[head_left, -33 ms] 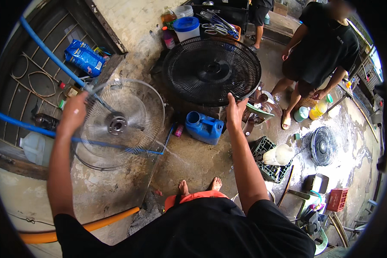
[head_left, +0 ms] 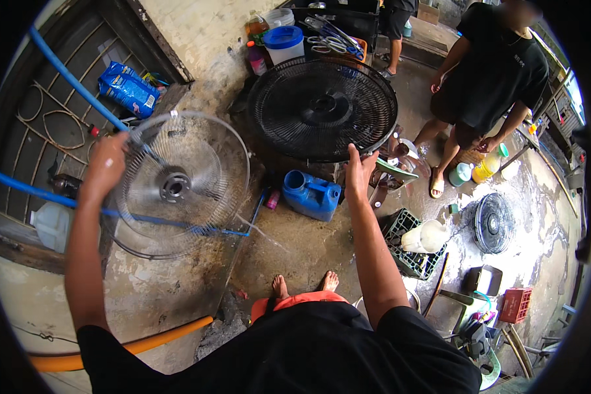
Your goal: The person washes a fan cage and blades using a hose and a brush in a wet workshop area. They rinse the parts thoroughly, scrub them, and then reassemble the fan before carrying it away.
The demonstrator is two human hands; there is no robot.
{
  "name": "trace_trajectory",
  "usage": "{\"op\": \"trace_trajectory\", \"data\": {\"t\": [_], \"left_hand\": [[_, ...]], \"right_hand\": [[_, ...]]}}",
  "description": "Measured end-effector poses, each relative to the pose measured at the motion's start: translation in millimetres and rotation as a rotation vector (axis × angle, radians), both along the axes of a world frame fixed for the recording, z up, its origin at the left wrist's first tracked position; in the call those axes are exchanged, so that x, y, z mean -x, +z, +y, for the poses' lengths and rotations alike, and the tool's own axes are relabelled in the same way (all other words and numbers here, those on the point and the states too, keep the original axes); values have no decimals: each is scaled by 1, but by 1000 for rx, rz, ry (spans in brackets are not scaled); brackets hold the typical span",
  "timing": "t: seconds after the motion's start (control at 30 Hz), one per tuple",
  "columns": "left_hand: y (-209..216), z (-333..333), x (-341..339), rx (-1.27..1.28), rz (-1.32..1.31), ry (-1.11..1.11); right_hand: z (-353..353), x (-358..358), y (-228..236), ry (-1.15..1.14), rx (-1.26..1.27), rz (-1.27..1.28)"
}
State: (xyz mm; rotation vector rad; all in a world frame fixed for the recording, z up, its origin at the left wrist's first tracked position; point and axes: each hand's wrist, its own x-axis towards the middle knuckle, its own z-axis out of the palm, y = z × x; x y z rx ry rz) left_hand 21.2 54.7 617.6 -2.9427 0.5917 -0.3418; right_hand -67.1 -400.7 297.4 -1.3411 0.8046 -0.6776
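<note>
My left hand is closed on the upper left rim of a pale wire fan grille, whose wires look blurred. My right hand grips the near right rim of a black fan grille, its thumb on top and its other fingers partly hidden. The black grille lies tilted just beyond, below a tub with a blue lid. Between my arms, a blue jerrycan stands on the wet floor. A thin streak of water shows beside the pale grille.
Blue hoses cross the left side, near a blue bag. At right, a green crate holds a whitish pitcher. Another fan grille lies on the floor. A person in black stands at the far right.
My left hand has shifted slightly left, and the pale grille has moved slightly up and left with it. My right hand and the black grille are almost unchanged.
</note>
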Motion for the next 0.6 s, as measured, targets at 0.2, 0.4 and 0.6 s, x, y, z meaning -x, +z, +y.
{"op": "trace_trajectory", "data": {"t": [0.2, 0.4, 0.6], "left_hand": [[130, -49, -79, 52, -43, -313], [211, -109, -124, 424, 199, -7], [59, -151, -246, 922, 477, -10]], "right_hand": [[-8, 13, -18, 161, -164, 9], [-1, 47, -13, 466, -459, -169], [-4, 29, 16, 399, -674, -388]]}}
